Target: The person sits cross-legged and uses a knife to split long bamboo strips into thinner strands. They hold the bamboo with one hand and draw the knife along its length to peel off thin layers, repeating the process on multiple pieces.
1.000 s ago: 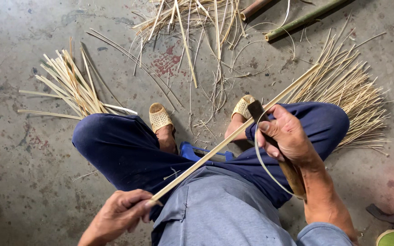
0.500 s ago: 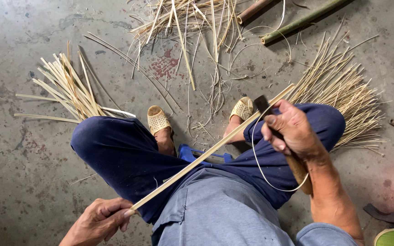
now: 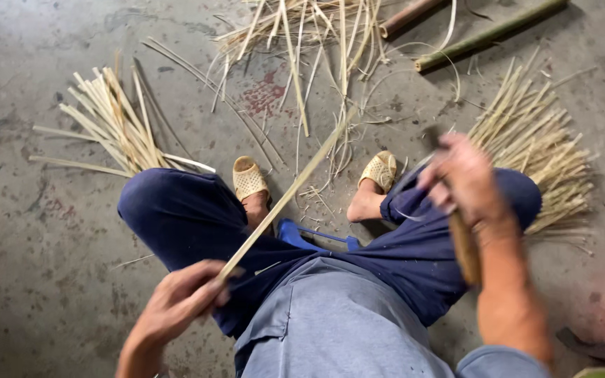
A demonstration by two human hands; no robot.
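Long bamboo strip [image 3: 285, 199] slanting across the lap, lower end pinched in the left hand [image 3: 176, 308], upper end reaching out over the concrete floor [image 3: 29, 280] toward the scattered offcuts. Held clear of the ground, running above the left knee of the dark blue trousers [image 3: 176, 217] and between the two woven sandals [image 3: 248, 178].

Left fingers [image 3: 208, 297] closed tight around the strip's near end, thumb side up. Right hand [image 3: 460, 178] blurred, closed on a wooden-handled tool [image 3: 465, 245], most likely a knife; blade hidden or smeared, so not clear whether touching the strip. Thin pale shaving [image 3: 404, 210] curling just under that hand.

Judging by the piles, a good part of the splitting already done: one neat fan of pale finished strips [image 3: 110, 122] on the floor beyond the left knee, a bigger sheaf of thin slivers [image 3: 540, 157] beyond the right knee, loose waste trimmings [image 3: 302, 42] ahead of the feet. Work left, too: two uncut bamboo stalks [image 3: 488, 35] lying at the top of the view, and the present strip in mid-dressing, not laid down on either pile.

Blue plastic stool [image 3: 316, 238] showing between the thighs. Grey shirt [image 3: 330, 329] at the bottom.
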